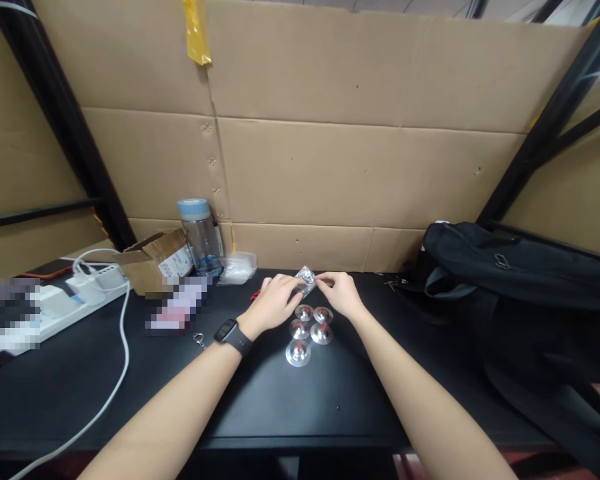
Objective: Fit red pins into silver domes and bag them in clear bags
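My left hand, with a dark watch on its wrist, touches the left side of a small clear plastic packet with silvery contents. At the packet's right edge, the thumb and forefinger of my right hand are pinched together on it. Just in front of the packet, several shiny metal discs with raised centres and red parts lie on the black table. Something red shows partly behind my left hand. A small metal clasp lies left of the watch.
On the left are a white power strip with a cable, an open cardboard box, a blue-lidded bottle and a clear plastic bag. A black backpack fills the right side. Cardboard stands behind.
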The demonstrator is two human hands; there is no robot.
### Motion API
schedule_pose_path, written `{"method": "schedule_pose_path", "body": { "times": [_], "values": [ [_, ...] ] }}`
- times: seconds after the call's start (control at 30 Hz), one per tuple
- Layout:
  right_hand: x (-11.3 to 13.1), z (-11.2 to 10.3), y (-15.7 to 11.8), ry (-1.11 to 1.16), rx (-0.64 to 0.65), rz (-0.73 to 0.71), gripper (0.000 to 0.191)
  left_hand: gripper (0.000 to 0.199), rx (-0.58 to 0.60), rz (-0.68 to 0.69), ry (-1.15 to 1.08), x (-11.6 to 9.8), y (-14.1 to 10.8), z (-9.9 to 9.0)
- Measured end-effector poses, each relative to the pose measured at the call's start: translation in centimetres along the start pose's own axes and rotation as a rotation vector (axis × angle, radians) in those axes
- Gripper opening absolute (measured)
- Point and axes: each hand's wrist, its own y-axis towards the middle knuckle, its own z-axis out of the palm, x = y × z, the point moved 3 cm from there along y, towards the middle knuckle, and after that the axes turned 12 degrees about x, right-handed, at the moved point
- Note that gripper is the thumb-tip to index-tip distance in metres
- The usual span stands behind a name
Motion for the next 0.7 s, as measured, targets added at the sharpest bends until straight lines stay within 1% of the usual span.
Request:
{"method": "schedule_pose_path", "body": {
  "times": [0.07,0.17,0.23,0.37,0.47,0.53,0.7],
  "values": [
    [-0.1,-0.3,-0.2,-0.061,0.143,-0.016,0.028,0.029,0.076,0.004,0.019,0.3,0.0,0.8],
    [0.0,-1.1,-0.8,-0.113,0.351,-0.078,0.045,0.022,0.102,0.021,0.027,0.5,0.0,1.4],
    [0.2,-1.6,-1.1,-0.144,0.426,-0.108,0.048,0.022,0.108,0.06,0.019,0.1,0.1,1.5],
    [0.6,-2.1,-1.4,-0.151,0.463,-0.088,0.05,0.022,0.144,0.139,0.029,-1.0,0.1,1.8],
    [0.8,-2.0,-1.5,-0.082,0.541,-0.08,0.06,0.019,0.15,0.147,0.049,-1.2,0.2,2.0],
    [0.9,-2.0,-1.6,-0.057,0.571,-0.094,0.066,0.018,0.144,0.138,0.063,-1.0,0.3,2.1],
    [0.8,-2.3,-1.7,0.006,0.542,-0.093,0.075,0.013,0.149,0.117,0.099,-0.8,0.2,1.9]
  ]
}}
